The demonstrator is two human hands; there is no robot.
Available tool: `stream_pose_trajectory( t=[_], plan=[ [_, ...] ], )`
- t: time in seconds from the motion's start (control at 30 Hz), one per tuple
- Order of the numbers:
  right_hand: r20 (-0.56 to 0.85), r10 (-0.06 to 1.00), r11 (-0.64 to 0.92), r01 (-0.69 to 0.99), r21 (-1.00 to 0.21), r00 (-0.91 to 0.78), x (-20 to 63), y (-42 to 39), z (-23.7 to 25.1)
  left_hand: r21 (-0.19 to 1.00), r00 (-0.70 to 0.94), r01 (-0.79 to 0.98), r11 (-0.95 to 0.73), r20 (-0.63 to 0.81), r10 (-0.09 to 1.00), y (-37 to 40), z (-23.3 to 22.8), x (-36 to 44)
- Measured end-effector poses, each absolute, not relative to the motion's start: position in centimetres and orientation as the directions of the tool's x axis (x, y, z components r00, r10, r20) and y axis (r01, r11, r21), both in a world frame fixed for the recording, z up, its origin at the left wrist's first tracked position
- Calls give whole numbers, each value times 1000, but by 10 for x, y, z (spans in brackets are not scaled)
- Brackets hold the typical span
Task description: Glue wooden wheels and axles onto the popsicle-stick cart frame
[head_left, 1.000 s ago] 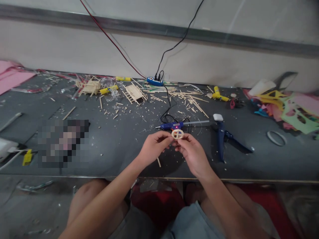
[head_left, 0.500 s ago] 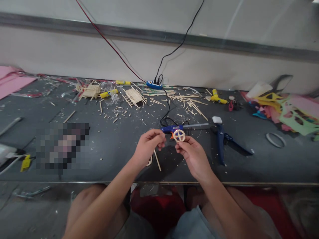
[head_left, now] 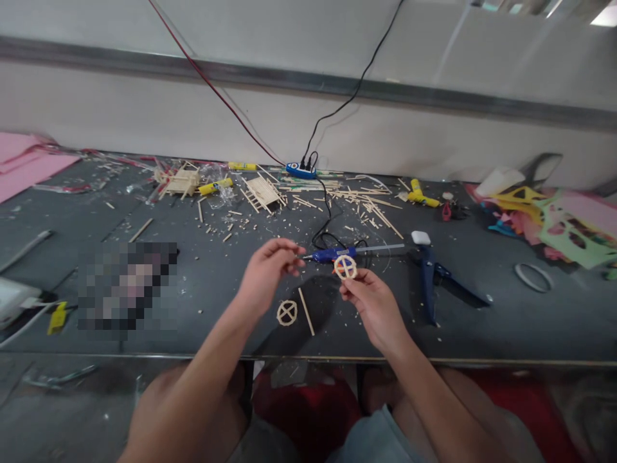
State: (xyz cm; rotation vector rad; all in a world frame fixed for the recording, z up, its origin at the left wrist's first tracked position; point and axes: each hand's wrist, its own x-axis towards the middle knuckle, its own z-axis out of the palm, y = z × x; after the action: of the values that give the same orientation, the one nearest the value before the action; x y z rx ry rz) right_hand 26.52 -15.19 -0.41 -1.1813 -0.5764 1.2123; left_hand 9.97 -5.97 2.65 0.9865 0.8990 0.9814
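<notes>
My right hand (head_left: 373, 302) pinches a small wooden wheel (head_left: 346, 276) with crossed spokes, holding it upright above the table in front of the glue gun. My left hand (head_left: 270, 273) hovers near the tip of the blue hot glue gun (head_left: 332, 254), thumb and fingertips drawn together; anything between them is too small to make out. The glue gun lies on its side with a clear glue stick (head_left: 380, 246) out of its back. Below the hands, a second spoked wooden wheel (head_left: 287, 313) lies flat beside a thin wooden stick (head_left: 306, 312).
Loose sticks (head_left: 380, 206), a slatted wooden piece (head_left: 263, 193) and a small wooden frame (head_left: 183, 182) lie along the back. A blue power strip (head_left: 300, 170) feeds the gun's cord. Right stand a dark blue hand tool (head_left: 428, 283) and cut coloured sheets (head_left: 573, 225); left, a blurred-out object (head_left: 128, 286).
My left hand has moved left, away from the wheel in my right hand, uncovering the gun's tip and the second wheel on the table. My right hand keeps hold of its wheel.
</notes>
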Motion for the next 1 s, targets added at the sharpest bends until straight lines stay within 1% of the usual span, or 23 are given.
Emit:
stream_pose_trajectory(
  t=[0.1,0.2,0.33,0.5,0.6,0.77,0.87,1.0],
  plan=[
    [-197,926,-77,-352,-933,321,262,-153,-6,974,429,-100,202,-141,892,-85,15,119],
    [-159,933,-68,-276,-959,323,260,-154,-5,976,474,-73,203,-145,869,-100,9,127],
    [-129,946,-70,-202,-977,297,257,-156,0,978,435,-79,194,-142,889,-102,10,129],
    [-123,945,-77,-159,-984,304,253,-159,6,979,415,-79,189,-140,899,-100,13,128],
    [-114,944,-80,-120,-989,308,253,-159,4,983,398,-25,180,-155,904,-100,12,127],
    [-66,947,-56,-43,-998,314,253,-159,-3,983,347,132,128,-167,923,-100,9,123],
    [-67,947,-51,-58,-997,315,252,-159,-4,981,327,171,95,-148,933,-100,8,122],
    [-144,940,-102,-149,-984,310,252,-159,-1,982,333,154,112,-158,930,-101,9,123]
  ],
)
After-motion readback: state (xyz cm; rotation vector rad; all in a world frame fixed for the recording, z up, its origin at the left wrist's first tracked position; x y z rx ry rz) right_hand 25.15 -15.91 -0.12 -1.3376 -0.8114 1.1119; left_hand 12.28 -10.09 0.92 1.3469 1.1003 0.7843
